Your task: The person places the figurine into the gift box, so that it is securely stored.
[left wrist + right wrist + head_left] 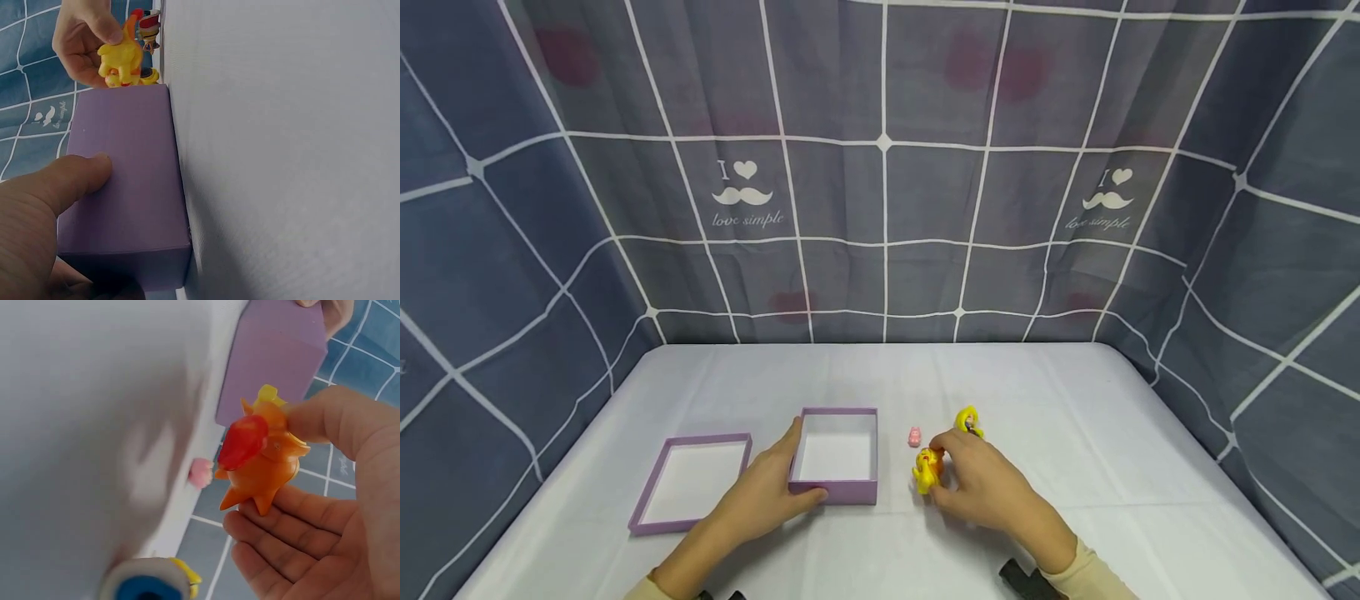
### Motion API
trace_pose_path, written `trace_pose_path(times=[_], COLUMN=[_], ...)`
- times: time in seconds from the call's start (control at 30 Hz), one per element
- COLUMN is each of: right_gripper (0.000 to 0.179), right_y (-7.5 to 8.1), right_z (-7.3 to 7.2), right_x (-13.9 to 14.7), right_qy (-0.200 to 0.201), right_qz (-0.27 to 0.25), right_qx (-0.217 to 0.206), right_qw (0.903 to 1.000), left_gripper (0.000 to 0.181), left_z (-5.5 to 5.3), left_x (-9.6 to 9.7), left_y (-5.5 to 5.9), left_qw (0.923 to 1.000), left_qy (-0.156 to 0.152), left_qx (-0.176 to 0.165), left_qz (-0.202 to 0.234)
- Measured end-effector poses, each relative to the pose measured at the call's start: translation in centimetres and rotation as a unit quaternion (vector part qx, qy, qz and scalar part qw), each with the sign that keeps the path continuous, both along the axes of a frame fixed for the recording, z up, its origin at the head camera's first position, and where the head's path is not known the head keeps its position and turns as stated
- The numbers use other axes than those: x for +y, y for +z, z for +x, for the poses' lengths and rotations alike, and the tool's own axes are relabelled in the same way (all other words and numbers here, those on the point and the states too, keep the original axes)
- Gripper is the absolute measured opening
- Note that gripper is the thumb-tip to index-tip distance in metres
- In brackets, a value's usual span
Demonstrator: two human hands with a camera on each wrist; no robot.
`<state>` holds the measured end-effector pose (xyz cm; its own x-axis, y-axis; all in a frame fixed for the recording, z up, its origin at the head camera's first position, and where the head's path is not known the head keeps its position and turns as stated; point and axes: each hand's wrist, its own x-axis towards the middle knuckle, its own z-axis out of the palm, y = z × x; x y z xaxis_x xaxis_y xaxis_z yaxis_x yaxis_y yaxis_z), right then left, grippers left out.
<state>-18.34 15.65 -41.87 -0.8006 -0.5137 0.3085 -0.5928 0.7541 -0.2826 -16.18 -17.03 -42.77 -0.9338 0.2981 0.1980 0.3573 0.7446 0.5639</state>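
Observation:
My right hand pinches a yellow and orange toy figurine between thumb and fingers. In the right wrist view the figurine shows its orange back and a red part. At the left side of an open purple box with a white inside, my left hand grips the wall. Its thumb lies on the near face of the box in the left wrist view. A small pink figurine stands between the box and my right hand. Just beyond that hand is a yellow-haired doll figurine, partly hidden.
A purple-rimmed box lid lies inside up on the left, partly behind my left forearm. The white-covered table ends at a grey-blue checked curtain at the back and sides. A black strap piece sits by the right wrist.

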Motion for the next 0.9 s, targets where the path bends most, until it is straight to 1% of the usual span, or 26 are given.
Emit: trace_pose_path(times=[0.2, 0.4, 0.6, 0.73, 0.9], right_gripper=[0.038, 0.036, 0.035, 0.036, 0.036], right_y=[1.5, 3.0, 4.0, 4.5, 5.0], right_z=[-0.3, -0.8, -1.3, -1.7, -2.3], right_x=[-0.3, -1.2, -2.8, -3.9, -5.2], right_qy=[0.02, 0.013, 0.026, 0.038, 0.063], right_qz=[-0.024, -0.03, -0.035, -0.036, -0.032], right_qx=[0.016, 0.022, 0.036, 0.046, 0.055], right_qw=[0.9994, 0.9992, 0.9984, 0.9976, 0.996], left_gripper=[0.111, 0.111, 0.11, 0.11, 0.11], left_z=[0.2, 0.1, 0.1, 0.0, 0.0], left_x=[-0.1, -0.1, -0.2, -0.2, -0.1], left_y=[-0.1, -0.1, 0.0, 0.0, -0.2], left_qw=[0.9999, 0.9999, 0.9999, 1.0, 1.0], left_qy=[0.006, 0.005, 0.002, 0.001, 0.006], left_qx=[-0.011, -0.011, -0.01, -0.003, 0.002], left_qz=[0.005, 0.006, 0.005, 0.005, 0.006])
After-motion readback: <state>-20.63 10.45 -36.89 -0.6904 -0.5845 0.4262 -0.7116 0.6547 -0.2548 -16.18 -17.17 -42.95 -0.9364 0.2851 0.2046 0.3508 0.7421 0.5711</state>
